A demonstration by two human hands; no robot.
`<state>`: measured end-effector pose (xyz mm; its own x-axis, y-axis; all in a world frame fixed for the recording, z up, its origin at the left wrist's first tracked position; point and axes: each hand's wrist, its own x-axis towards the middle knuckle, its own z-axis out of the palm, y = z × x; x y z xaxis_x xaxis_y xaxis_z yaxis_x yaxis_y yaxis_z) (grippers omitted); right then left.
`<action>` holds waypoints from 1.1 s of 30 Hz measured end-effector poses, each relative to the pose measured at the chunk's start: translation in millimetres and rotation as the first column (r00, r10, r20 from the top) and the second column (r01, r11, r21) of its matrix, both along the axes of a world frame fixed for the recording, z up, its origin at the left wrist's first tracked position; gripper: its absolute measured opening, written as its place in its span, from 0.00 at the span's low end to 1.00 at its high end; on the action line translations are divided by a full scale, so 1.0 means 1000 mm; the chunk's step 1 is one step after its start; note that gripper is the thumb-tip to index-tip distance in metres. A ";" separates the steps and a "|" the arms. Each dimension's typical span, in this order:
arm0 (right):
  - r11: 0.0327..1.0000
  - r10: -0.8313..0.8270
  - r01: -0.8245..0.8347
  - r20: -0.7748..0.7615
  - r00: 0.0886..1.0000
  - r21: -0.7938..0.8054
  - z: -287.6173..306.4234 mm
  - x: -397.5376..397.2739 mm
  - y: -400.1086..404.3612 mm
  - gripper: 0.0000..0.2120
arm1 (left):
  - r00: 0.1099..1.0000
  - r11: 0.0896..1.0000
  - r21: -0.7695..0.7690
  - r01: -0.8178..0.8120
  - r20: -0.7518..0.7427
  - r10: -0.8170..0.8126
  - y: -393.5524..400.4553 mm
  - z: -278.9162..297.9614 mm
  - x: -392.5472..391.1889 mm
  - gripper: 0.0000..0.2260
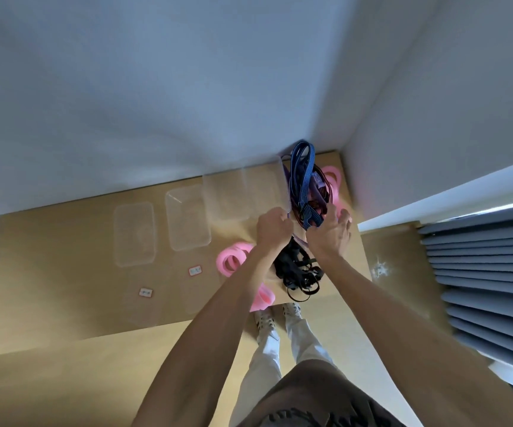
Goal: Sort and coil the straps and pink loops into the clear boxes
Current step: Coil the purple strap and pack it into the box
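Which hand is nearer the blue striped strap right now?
Right. The right hand is at the lower end of the blue striped strap; the left hand is off to its left, by a clear box.

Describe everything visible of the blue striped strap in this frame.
The blue striped strap is a flat, woven-looking band, dark blue with pale lengthwise lines, folded into long loops. It stands tall at the table's far right corner, amid purple and dark red straps beside pink loops. The right hand grips its lower end; the left hand is fisted alongside.
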<state>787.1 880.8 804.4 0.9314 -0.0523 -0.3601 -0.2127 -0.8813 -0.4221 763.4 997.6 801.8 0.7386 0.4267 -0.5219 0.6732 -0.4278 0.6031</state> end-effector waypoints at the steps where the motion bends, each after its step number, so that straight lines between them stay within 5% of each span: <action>1: 1.000 -0.016 0.016 -0.027 1.000 0.005 0.000 0.002 0.000 0.32 | 0.999 0.999 0.001 0.034 -0.020 -0.034 -0.005 -0.001 0.004 0.08; 9: 0.992 -0.101 0.110 -0.124 0.987 0.065 -0.020 0.006 -0.027 0.23 | 0.991 0.985 -0.168 -0.022 -0.136 -0.001 -0.023 -0.020 0.022 0.09; 14: 0.953 -0.236 0.239 -0.042 0.971 0.185 -0.014 0.011 -0.031 0.15 | 0.997 0.999 0.028 -0.044 -0.064 0.046 -0.028 -0.015 0.021 0.10; 19: 0.890 -0.226 0.232 -0.062 0.972 0.393 0.013 0.017 -0.025 0.12 | 0.949 0.901 -0.360 -0.241 0.109 0.297 -0.028 0.009 0.027 0.19; 23: 0.855 -0.049 0.098 -0.108 0.993 0.509 0.031 0.022 -0.020 0.16 | 0.913 0.787 -0.518 -0.334 0.029 0.406 -0.025 0.025 0.037 0.18; 27: 0.855 0.005 0.035 -0.076 0.997 0.518 0.042 0.029 -0.024 0.21 | 0.867 0.651 -0.604 -0.460 -0.149 0.475 -0.017 0.030 0.047 0.06; 28: 0.865 -0.021 0.049 -0.062 0.998 0.500 0.046 0.033 -0.026 0.21 | 0.872 0.653 -0.598 -0.466 -0.182 0.455 -0.017 0.032 0.047 0.05; 30: 0.860 -0.098 0.105 -0.040 0.994 0.499 0.057 0.044 -0.029 0.18 | 0.937 0.817 -0.463 -0.343 -0.110 0.331 -0.017 0.034 0.046 0.06; 32: 0.811 -0.122 0.133 -0.058 0.991 0.569 0.072 0.058 -0.029 0.10 | 0.991 0.997 -0.026 -0.078 0.108 0.081 -0.019 0.035 0.046 0.13; 33: 0.783 -0.108 0.116 -0.050 0.993 0.611 0.081 0.065 -0.029 0.08 | 0.978 0.990 0.138 0.012 0.203 -0.040 -0.021 0.038 0.046 0.17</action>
<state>851.9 852.3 885.4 0.9284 0.0794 -0.3631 -0.3019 -0.4084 -0.8614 809.5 976.5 840.2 0.8353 0.4623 -0.2976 0.5294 -0.5305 0.6621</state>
